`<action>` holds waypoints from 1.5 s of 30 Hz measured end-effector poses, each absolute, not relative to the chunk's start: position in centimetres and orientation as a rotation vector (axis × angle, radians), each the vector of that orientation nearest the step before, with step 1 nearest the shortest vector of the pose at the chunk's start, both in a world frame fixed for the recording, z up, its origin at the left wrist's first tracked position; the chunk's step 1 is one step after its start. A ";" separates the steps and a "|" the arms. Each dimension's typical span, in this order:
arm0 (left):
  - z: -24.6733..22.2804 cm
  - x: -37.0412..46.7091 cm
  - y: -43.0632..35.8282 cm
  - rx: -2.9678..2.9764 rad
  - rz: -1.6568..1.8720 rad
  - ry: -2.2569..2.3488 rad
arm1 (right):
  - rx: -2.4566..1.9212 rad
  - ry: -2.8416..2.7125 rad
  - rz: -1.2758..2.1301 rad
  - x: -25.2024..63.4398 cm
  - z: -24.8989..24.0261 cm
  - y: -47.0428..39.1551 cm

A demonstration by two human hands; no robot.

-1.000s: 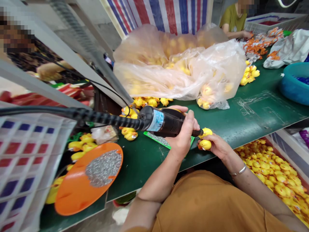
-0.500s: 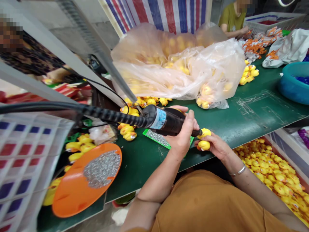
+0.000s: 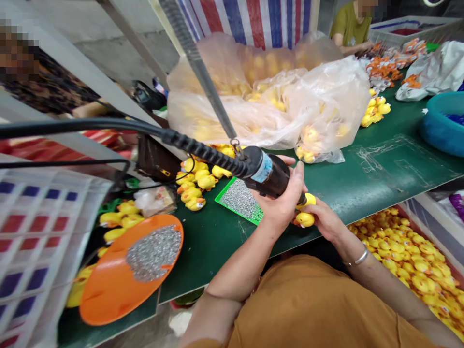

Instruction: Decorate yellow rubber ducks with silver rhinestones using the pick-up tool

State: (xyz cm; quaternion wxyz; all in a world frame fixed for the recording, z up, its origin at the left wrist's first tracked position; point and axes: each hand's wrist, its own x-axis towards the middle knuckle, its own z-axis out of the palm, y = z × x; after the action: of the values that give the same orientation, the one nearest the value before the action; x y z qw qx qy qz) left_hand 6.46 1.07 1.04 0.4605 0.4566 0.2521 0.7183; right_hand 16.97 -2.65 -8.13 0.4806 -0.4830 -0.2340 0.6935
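Note:
My left hand (image 3: 284,200) is wrapped around a black electric screwdriver (image 3: 273,178), which hangs by its rear end from a metal spring and trails a thick black cable. The screwdriver slants down to the right, its tip against a yellow toy duck (image 3: 305,220) in my right hand (image 3: 325,220). The duck's head and body show beside my right fingers; whether a screw sits at the tip is hidden. Just left of my left hand, a green tray (image 3: 259,216) with small silver screws (image 3: 239,197) lies on the green table (image 3: 206,246).
An orange dish (image 3: 101,295) of screws stands at left. Yellow ducks (image 3: 190,193) sit behind the tray. Plastic bags (image 3: 268,113) of ducks line the back. A crate of ducks (image 3: 409,251) stands below right, a blue basin (image 3: 440,123) at far right. Another person (image 3: 350,29) sits beyond.
The screwdriver's rear end and its spring have swung to the right, so the tool is steeper. My left hand has shifted slightly right. More of the screw tray shows.

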 end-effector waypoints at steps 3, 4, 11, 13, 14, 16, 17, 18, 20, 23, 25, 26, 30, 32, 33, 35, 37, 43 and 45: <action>1.0 6.6 1.1 1.099 1.775 0.652 | -1.171 -0.554 1.663 16.7 -8.0 -2.8; 0.9 6.6 1.1 1.085 1.781 0.662 | -1.163 -0.549 1.659 16.7 -7.9 -2.8; 0.7 6.4 1.1 1.041 1.750 0.643 | -1.158 -0.567 1.678 16.6 -7.7 -3.3; 0.5 6.3 1.0 1.056 1.742 0.629 | -1.161 -0.586 1.675 16.6 -7.7 -3.4; 0.3 6.2 1.0 1.064 1.740 0.622 | -1.164 -0.593 1.675 16.6 -7.8 -3.5; 0.1 6.3 0.9 1.076 1.736 0.617 | -1.168 -0.600 1.677 16.5 -7.8 -3.4; 0.0 6.3 0.9 1.081 1.738 0.616 | -1.168 -0.606 1.680 16.5 -7.9 -3.3; 0.0 6.4 0.9 1.085 1.739 0.617 | -1.166 -0.614 1.682 16.4 -7.9 -3.1; 0.3 6.3 0.9 1.088 1.751 0.608 | -1.176 -0.630 1.663 16.5 -8.1 -2.5; 1.6 5.3 1.0 1.051 1.835 0.602 | -1.272 -0.618 1.523 17.0 -8.8 -1.7; 2.2 3.9 1.2 1.032 1.912 0.637 | -1.345 -0.596 1.446 17.6 -9.4 -1.5; 2.2 3.2 1.3 1.048 1.933 0.667 | -1.363 -0.588 1.443 18.0 -9.6 -1.5; 0.1 0.6 1.9 1.206 1.884 0.853 | -1.316 -0.516 1.563 19.2 -10.0 -2.0; -1.4 -0.1 2.1 1.219 1.855 0.954 | -1.270 -0.459 1.613 19.4 -9.8 -2.1; -2.0 -0.3 2.2 1.217 1.850 0.992 | -1.247 -0.435 1.632 19.3 -9.8 -2.1; -2.8 -0.4 2.3 1.212 1.857 1.034 | -1.222 -0.405 1.669 19.1 -9.7 -2.0; -3.2 -0.4 2.3 1.208 1.863 1.044 | -1.216 -0.394 1.691 18.8 -9.7 -1.9; -3.8 -0.3 2.5 1.176 1.863 1.050 | -1.193 -0.390 1.693 18.3 -10.3 -2.0; -4.0 -0.3 2.5 1.171 1.864 1.056 | -1.199 -0.382 1.707 18.2 -10.4 -2.1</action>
State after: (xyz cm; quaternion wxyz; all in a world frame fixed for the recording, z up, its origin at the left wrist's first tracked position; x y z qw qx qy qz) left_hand -0.30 2.52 -3.97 0.3430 0.4507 0.4062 0.7171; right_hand 18.23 -2.12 -10.37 0.4887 -0.4934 -0.1570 0.7022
